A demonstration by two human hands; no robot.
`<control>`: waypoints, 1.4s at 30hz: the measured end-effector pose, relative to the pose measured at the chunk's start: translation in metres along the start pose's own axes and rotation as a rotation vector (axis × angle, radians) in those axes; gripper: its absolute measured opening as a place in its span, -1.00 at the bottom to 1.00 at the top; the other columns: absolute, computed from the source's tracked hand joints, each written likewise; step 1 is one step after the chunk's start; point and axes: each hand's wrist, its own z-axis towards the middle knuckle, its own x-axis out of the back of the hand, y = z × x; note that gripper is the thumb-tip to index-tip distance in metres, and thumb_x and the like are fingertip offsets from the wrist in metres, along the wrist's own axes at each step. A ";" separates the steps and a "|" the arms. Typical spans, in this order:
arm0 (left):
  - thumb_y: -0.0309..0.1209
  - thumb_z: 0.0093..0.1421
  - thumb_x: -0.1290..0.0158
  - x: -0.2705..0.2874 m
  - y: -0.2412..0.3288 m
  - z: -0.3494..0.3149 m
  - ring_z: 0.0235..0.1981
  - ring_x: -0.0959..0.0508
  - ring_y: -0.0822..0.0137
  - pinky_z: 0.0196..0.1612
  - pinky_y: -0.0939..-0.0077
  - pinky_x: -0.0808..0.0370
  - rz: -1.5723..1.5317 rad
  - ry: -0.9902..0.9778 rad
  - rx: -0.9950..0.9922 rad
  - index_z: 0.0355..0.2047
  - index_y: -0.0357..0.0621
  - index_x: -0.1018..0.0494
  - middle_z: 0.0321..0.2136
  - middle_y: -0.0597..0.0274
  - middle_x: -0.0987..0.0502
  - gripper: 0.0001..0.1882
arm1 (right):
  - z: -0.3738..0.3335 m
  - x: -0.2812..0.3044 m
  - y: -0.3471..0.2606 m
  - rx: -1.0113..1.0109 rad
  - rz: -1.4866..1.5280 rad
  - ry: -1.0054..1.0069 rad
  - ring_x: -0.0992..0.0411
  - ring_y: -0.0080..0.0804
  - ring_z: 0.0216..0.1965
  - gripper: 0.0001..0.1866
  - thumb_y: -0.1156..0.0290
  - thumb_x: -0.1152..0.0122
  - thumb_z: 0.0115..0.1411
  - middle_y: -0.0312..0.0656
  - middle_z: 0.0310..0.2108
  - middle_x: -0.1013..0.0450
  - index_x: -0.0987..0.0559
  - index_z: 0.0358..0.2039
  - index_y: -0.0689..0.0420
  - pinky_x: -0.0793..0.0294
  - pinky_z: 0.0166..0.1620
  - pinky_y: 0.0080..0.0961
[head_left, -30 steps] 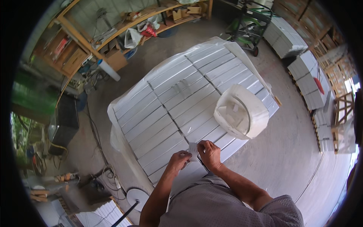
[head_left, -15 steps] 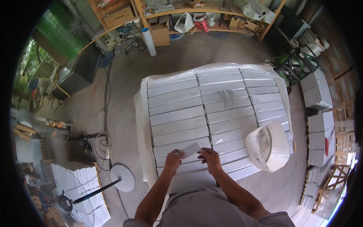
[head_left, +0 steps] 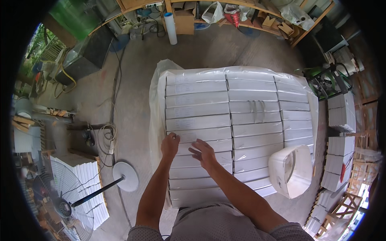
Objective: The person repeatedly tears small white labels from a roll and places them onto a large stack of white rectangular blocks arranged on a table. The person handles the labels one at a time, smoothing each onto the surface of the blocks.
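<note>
Long white boxes lie in three columns on a waist-high stack. Faint rectangular labels show at the left ends of several boxes in the left column. Over that column's left edge, my left hand is closed, its fingertips pinched against the box; whatever they may hold is too small to make out. Just right of it, a pale label seems to lie on the box face. My right hand hovers below and right of this label, fingers spread and holding nothing.
A white plastic container rests on the stack's right front. Loose clear wrap hangs at its left edge. A pedestal fan and cables stand left. Wooden shelves run along the back, white stacks along the right.
Both hands have moved left and farther up the stack. The small white card held between them earlier is gone from the right hand, whose fingers have spread. The view has shifted.
</note>
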 end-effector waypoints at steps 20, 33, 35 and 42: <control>-0.15 0.20 -0.08 -0.014 0.006 0.003 -0.21 -0.56 -0.03 -0.25 0.05 -0.49 0.325 0.082 0.028 -0.24 -0.13 -0.47 -0.27 0.06 -0.52 -0.69 | 0.014 -0.009 0.003 -0.044 -0.103 0.020 -0.48 -0.36 -0.19 -0.45 0.33 -0.04 0.27 -0.16 -0.08 -0.50 -0.28 0.26 0.14 -0.46 -0.24 -0.46; -0.42 0.12 -0.08 -0.026 -0.011 -0.020 -0.38 -0.58 0.09 -0.36 0.18 -0.52 0.340 0.293 -0.451 -0.09 -0.02 -0.51 -0.06 0.12 -0.48 -0.69 | 0.021 0.004 0.004 0.262 -0.444 0.254 -0.53 -0.40 -0.27 -0.66 0.39 -0.09 0.21 -0.14 -0.19 -0.53 -0.50 -0.01 0.19 -0.50 -0.30 -0.48; -0.43 0.11 -0.09 -0.032 -0.005 -0.032 -0.43 -0.57 0.13 -0.40 0.22 -0.53 0.404 0.201 -0.486 -0.04 0.01 -0.50 0.02 0.12 -0.46 -0.64 | 0.021 0.006 0.000 0.673 -0.809 0.250 -0.52 -0.35 -0.20 -0.65 0.42 -0.12 0.20 -0.14 -0.16 -0.53 -0.48 0.02 0.15 -0.52 -0.26 -0.46; -0.44 0.13 -0.07 -0.042 -0.011 -0.050 -0.52 -0.56 0.20 -0.42 0.30 -0.55 0.468 0.113 -0.488 0.04 -0.05 -0.44 0.21 0.19 -0.31 -0.58 | 0.029 0.013 -0.004 1.208 -1.773 -0.050 -0.22 -0.18 0.21 -0.63 0.47 -0.16 0.07 -0.23 0.12 -0.35 -0.53 -0.05 0.15 -0.25 0.18 -0.16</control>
